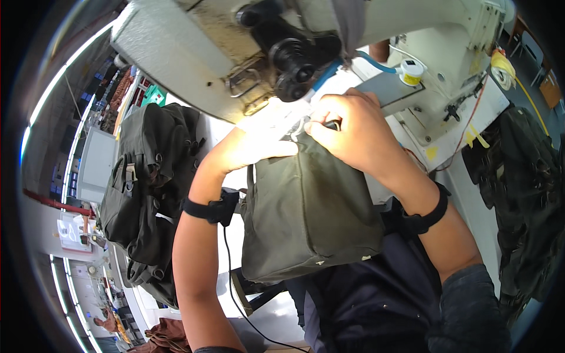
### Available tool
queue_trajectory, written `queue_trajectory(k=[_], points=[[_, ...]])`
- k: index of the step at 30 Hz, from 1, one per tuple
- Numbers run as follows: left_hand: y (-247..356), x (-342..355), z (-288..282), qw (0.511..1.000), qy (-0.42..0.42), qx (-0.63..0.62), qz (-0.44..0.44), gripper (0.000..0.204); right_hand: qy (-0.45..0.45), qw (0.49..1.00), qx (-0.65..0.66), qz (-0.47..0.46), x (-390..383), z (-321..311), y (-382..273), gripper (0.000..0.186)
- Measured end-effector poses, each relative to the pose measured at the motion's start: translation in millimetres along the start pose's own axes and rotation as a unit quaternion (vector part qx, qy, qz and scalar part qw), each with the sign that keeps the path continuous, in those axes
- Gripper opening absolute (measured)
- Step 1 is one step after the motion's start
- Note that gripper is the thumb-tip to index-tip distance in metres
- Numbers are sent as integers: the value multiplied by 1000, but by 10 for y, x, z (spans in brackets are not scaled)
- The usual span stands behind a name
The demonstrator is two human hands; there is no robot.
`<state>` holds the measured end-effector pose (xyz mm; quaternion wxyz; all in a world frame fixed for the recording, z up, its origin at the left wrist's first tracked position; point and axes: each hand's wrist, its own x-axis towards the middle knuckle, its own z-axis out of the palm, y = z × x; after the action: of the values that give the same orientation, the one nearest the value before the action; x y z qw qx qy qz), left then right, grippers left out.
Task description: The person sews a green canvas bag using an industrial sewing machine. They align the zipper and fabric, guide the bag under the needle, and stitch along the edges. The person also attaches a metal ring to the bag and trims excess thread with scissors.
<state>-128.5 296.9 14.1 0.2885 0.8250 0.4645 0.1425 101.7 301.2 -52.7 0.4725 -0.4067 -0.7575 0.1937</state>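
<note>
A dark olive-green fabric bag (306,206) hangs before me, its upper end under the head of a pale sewing machine (176,56). My left hand (253,147) lies flat on the bag's upper left, thumb stretched out. Strong lamp glare washes out its fingertips. On the right, my right hand (356,129) is closed, thumb and index finger pinched together by the bag's upper edge. A small dark, shiny piece shows between those fingers; its kind cannot be made out. The needle area is lost in the glare.
Several dark green bags (150,182) are piled on the left. More dark green pieces (524,194) hang at the far right. A white thread spool (411,72) stands by the machine's arm. Reddish-brown fabric (168,336) lies at lower left. A black cable (235,294) trails from my left wrist band.
</note>
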Motion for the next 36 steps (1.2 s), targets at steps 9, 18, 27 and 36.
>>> queue_trajectory(k=[9,18,27,36], points=[[451,-1285,489,958,227,16,-175,42,-28,997,-75,10,108,393,36,25],[776,-2463,1519,940,269,103,-184,59,-258,961,-3,-100,-35,-662,520,41],[1653,-2110,2166,995,84,-56,18,26,-342,936,-71,-52,-28,-613,636,42],[2685,-702,4784,844,-434,-226,221,50,-390,907,-157,-16,167,-766,579,43]])
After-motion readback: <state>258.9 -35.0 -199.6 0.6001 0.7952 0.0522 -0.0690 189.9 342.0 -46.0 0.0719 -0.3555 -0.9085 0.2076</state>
